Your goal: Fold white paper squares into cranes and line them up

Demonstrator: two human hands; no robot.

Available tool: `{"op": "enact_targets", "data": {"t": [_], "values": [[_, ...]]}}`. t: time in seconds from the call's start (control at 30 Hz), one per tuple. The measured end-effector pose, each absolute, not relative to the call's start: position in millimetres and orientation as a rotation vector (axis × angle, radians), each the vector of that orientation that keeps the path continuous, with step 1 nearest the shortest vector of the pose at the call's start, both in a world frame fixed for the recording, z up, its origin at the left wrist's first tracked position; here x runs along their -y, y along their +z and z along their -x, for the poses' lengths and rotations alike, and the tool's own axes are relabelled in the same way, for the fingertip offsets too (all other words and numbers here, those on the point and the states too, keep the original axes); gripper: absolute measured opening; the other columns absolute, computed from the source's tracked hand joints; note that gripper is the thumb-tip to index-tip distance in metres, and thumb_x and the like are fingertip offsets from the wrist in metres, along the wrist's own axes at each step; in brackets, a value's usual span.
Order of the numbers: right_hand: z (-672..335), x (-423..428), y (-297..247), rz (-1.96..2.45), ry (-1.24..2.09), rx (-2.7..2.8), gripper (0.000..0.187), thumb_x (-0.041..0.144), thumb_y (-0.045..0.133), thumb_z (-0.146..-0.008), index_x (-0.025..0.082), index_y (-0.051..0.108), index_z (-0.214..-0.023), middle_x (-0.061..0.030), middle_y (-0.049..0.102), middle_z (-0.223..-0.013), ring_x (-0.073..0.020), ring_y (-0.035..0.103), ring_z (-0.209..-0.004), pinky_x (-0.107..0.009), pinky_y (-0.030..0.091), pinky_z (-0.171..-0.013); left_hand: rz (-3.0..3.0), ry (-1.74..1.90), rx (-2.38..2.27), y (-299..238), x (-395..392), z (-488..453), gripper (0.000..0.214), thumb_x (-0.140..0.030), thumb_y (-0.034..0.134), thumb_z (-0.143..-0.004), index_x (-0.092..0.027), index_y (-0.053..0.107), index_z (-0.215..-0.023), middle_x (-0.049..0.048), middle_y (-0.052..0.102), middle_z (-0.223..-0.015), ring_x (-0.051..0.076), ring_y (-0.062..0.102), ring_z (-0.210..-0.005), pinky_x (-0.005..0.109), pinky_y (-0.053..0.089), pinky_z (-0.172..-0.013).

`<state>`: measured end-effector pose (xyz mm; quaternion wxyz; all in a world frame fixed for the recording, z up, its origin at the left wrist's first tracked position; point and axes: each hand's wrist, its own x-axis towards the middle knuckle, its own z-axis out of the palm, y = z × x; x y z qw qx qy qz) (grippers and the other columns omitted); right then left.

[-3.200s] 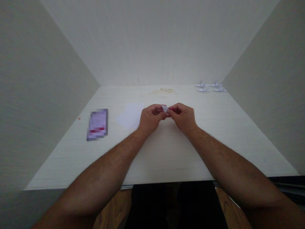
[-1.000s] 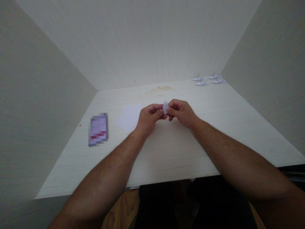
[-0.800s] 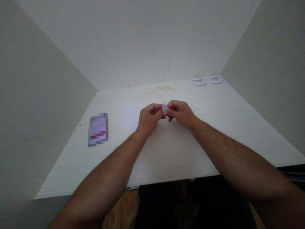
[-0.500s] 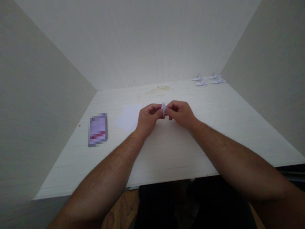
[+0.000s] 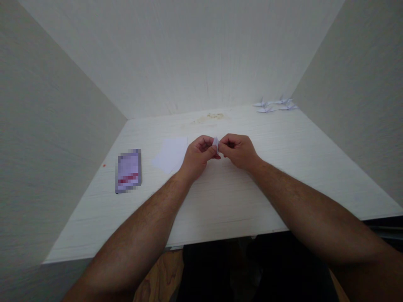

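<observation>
A small folded piece of white paper [image 5: 215, 141] stands between my hands, above the middle of the table. My left hand [image 5: 199, 154] pinches its left side between thumb and fingers. From the other side, my right hand [image 5: 238, 149] has thumb and forefinger pressed together at the paper's right edge. The fingers cover much of the paper's lower part. Several folded paper cranes [image 5: 266, 110] lie at the far right corner, well beyond my right hand. Flat white paper sheets [image 5: 171, 154] rest just left of my left hand.
A blurred purple, box-like object [image 5: 128, 171] lies on the left of the white table [image 5: 226, 205]. Pale walls [image 5: 201, 54] enclose the back and both sides. A brownish worn patch [image 5: 215, 115] marks the tabletop near the back wall.
My fingers have shifted slightly around the folded paper, and its visible shape is turned a little. The right fingertips are drawn closer together. Sheets and cranes stay put.
</observation>
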<state>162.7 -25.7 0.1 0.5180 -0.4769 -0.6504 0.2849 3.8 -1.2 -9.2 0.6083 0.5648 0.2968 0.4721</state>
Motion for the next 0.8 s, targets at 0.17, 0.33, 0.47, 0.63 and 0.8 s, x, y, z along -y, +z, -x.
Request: {"op": "enact_targets", "data": {"t": [0.17,0.33,0.47,0.63,0.8], "values": [[-160.8,25.6,-0.6,1.105,0.669,1.525,0.013,0.025,0.063,-0.077,0.018,0.061,-0.066,0.0038,0.058,-0.057,-0.0083,0.048,-0.052,-0.023,0.036,-0.049,-1.263,1.066,-0.662,-7.8,1.7,-3.3,0.028,-0.030,0.082,-0.070,-0.017,0.060,-0.083,-0.0022,0.064,-0.074,0.009,0.062,-0.062,0.025,0.057,-0.063],[-159.2,25.8,1.4,1.094,0.768,1.464,0.009,0.025,0.065,-0.074,0.017,0.062,-0.070,0.0024,0.061,-0.060,-0.0095,0.053,-0.053,-0.023,0.041,-0.049,-1.229,1.071,-0.661,-7.1,3.3,-3.5,0.030,-0.030,0.083,-0.068,-0.016,0.061,-0.083,-0.0019,0.066,-0.076,0.010,0.065,-0.065,0.029,0.059,-0.069],[-159.7,26.0,3.3,1.122,0.783,1.462,0.015,0.029,0.066,-0.075,0.018,0.060,-0.068,0.0021,0.061,-0.056,-0.0095,0.053,-0.051,-0.022,0.040,-0.047,-1.244,1.079,-0.674,-8.3,2.9,-3.8,0.028,-0.030,0.082,-0.069,-0.016,0.063,-0.084,-0.0005,0.067,-0.076,0.011,0.065,-0.067,0.028,0.058,-0.070],[-159.7,25.1,0.0,1.142,0.764,1.463,0.013,0.027,0.066,-0.075,0.018,0.061,-0.068,0.0020,0.061,-0.055,-0.0094,0.052,-0.050,-0.023,0.038,-0.047,-1.268,1.124,-0.696,-9.7,2.4,-4.9,0.024,-0.028,0.080,-0.071,-0.017,0.063,-0.084,-0.0014,0.067,-0.077,0.009,0.064,-0.066,0.026,0.056,-0.067],[-159.3,25.6,-1.2,1.185,0.674,1.478,0.014,0.025,0.066,-0.073,0.018,0.059,-0.064,0.0033,0.059,-0.054,-0.0083,0.048,-0.049,-0.023,0.036,-0.047,-1.288,1.163,-0.727,-8.9,3.2,-5.5,0.022,-0.026,0.079,-0.070,-0.017,0.062,-0.082,-0.0021,0.066,-0.075,0.009,0.062,-0.065,0.025,0.055,-0.065]]}}
